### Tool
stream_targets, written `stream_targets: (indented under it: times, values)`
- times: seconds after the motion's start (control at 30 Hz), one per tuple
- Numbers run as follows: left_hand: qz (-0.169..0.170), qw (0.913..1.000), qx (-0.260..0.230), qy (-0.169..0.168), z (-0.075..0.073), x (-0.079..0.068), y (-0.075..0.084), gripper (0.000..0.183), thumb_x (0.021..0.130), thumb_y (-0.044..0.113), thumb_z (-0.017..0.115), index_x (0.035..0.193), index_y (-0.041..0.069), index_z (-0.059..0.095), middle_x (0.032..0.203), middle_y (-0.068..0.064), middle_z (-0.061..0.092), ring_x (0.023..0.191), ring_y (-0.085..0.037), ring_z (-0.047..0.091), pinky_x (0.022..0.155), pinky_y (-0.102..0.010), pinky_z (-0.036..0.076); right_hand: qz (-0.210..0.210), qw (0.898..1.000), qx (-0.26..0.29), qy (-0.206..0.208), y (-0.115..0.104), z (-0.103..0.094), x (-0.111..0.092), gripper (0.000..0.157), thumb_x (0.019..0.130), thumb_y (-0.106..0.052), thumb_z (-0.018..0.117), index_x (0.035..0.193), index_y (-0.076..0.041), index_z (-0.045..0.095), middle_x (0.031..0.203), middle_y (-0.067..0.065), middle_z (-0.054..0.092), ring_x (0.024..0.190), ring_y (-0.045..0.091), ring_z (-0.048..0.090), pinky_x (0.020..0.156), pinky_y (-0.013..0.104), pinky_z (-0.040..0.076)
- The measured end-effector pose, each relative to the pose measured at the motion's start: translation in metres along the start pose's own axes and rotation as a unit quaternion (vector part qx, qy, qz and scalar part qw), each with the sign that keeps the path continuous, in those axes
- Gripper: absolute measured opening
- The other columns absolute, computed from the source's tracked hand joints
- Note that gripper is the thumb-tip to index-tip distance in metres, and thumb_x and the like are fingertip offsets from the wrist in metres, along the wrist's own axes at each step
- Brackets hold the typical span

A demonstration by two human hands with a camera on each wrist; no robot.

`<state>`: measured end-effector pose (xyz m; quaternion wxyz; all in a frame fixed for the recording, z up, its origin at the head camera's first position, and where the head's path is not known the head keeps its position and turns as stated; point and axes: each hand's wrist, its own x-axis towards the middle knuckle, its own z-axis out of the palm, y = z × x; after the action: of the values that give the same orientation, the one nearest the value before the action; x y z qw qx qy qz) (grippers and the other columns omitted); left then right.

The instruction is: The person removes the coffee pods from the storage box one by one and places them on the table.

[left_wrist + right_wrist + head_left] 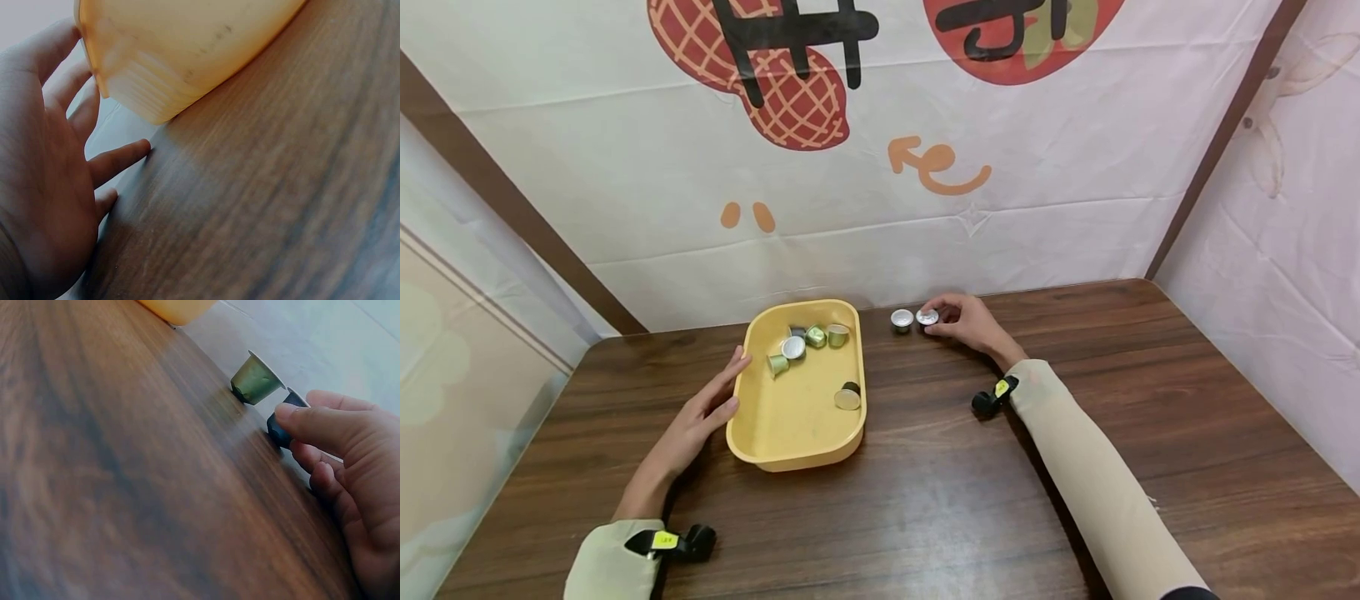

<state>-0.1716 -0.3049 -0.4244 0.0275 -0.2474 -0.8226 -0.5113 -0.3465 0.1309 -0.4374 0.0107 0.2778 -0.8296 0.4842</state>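
Observation:
At the back of the table, my right hand (967, 323) pinches a dark coffee capsule (279, 428) between thumb and fingers, its silvery lid facing up. Just left of it a green coffee capsule (255, 380) stands lid up on the wood, its pale lid (902, 317) showing from above. My left hand (694, 426), fingers extended, touches the left rim of a yellow tray (790, 429). Inside the tray lie several capsules, among them a light green one (778, 364), a silver-lidded one (793, 347) and a dark one with a cream lid (847, 397).
A brown wood-grain table (955, 500) carries everything. Behind it hangs a white printed cloth (865, 242), close to the tray's far end. Another cloth (1285, 250) closes off the right side.

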Motion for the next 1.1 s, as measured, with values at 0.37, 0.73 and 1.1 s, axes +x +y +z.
stream_targets:
  times: [0.37, 0.73, 1.1]
  values:
    - [0.002, 1.0, 0.003, -0.002, 0.0, 0.0, -0.002, 0.054, 0.098, -0.002, 0.045, 0.15, 0.009, 0.032, 0.159, -0.009, 0.01, 0.145, -0.016, 0.007, 0.106, -0.012, 0.014, -0.003, 1.0, 0.002, 0.002, 0.002, 0.002, 0.002, 0.035, 0.079, -0.017, 0.08, 0.112, -0.013, 0.068, 0.099, 0.001, 0.067, 0.077, 0.018, 0.061, 0.066, 0.03, 0.047]
    - [0.0, 1.0, -0.006, -0.003, 0.0, 0.0, -0.004, 0.055, 0.098, -0.002, 0.045, 0.15, 0.009, 0.032, 0.16, -0.007, 0.01, 0.145, -0.015, 0.007, 0.106, -0.012, 0.014, -0.01, 0.999, 0.032, -0.029, -0.025, -0.006, -0.007, 0.049, 0.079, -0.004, 0.079, 0.123, 0.004, 0.058, 0.101, 0.018, 0.064, 0.076, 0.03, 0.059, 0.062, 0.028, 0.046]
    - [-0.006, 1.0, 0.005, 0.001, 0.0, 0.0, -0.001, 0.056, 0.098, -0.003, 0.045, 0.15, 0.011, 0.032, 0.16, -0.006, 0.011, 0.145, -0.014, 0.008, 0.106, -0.011, 0.014, 0.006, 0.996, 0.084, -0.041, -0.048, -0.025, -0.009, 0.055, 0.083, -0.001, 0.073, 0.132, 0.005, 0.049, 0.126, 0.027, 0.055, 0.08, 0.033, 0.056, 0.059, 0.035, 0.047]
